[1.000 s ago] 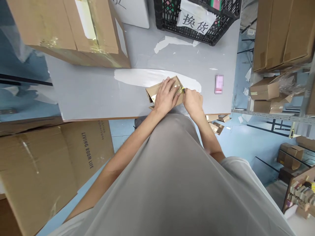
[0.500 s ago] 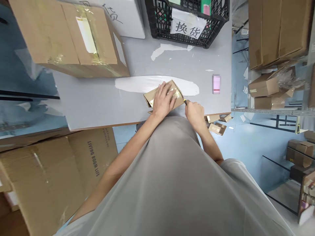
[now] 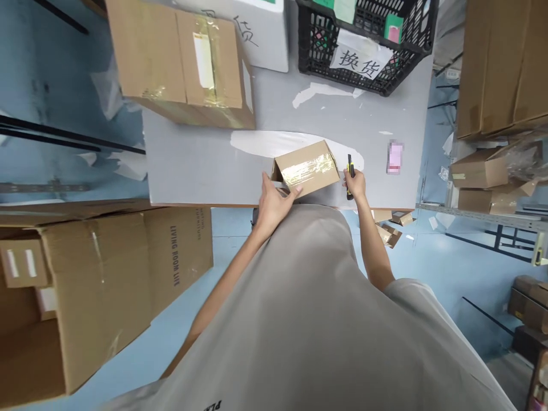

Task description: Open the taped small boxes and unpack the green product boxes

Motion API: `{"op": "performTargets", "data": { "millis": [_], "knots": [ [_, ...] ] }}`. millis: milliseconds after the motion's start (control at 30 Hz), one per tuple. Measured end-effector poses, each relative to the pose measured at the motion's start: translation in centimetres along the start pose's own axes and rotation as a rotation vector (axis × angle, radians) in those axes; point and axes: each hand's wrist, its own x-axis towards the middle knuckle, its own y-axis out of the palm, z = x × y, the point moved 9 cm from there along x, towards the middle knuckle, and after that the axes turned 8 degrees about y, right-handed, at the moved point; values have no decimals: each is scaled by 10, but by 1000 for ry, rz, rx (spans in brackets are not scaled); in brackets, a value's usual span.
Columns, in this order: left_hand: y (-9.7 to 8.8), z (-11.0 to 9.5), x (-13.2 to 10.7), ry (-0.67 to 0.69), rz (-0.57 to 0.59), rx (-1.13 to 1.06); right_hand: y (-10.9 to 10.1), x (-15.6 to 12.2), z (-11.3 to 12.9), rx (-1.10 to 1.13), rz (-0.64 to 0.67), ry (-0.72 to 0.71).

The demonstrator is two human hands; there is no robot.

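A small cardboard box (image 3: 307,166) sealed with shiny clear tape lies near the front edge of the grey table (image 3: 205,165). My left hand (image 3: 274,200) grips its near left corner, fingers curled on the edge. To the right of the box, my right hand (image 3: 355,184) is closed around a black and yellow utility knife (image 3: 350,170) that points away from me, apart from the box.
A large taped carton (image 3: 184,63) and a white foam box (image 3: 261,28) stand at the back left. A black crate (image 3: 363,40) with a paper label is at the back. A pink item (image 3: 395,157) lies right. Big cartons (image 3: 98,285) stand on the floor left; shelves with boxes right.
My left hand slid from the top of the box to its near left corner. My right hand drew the knife away from the box's right end. The view shifted.
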Motion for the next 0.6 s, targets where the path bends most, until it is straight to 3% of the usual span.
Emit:
{"op": "performTargets", "data": {
  "millis": [133,233,300,400,600],
  "knots": [
    [12,3,11,-57,63,-142,29,30,-15,101,27,71],
    [9,-2,17,-26,71,-321,47,39,-14,217,103,96],
    [3,4,18,-32,72,-457,61,39,-10,292,171,114],
    [-14,30,18,-72,54,-541,83,30,-2,331,264,133],
    [-75,81,19,-124,-126,-462,119,-11,18,395,448,130]
  ]
}}
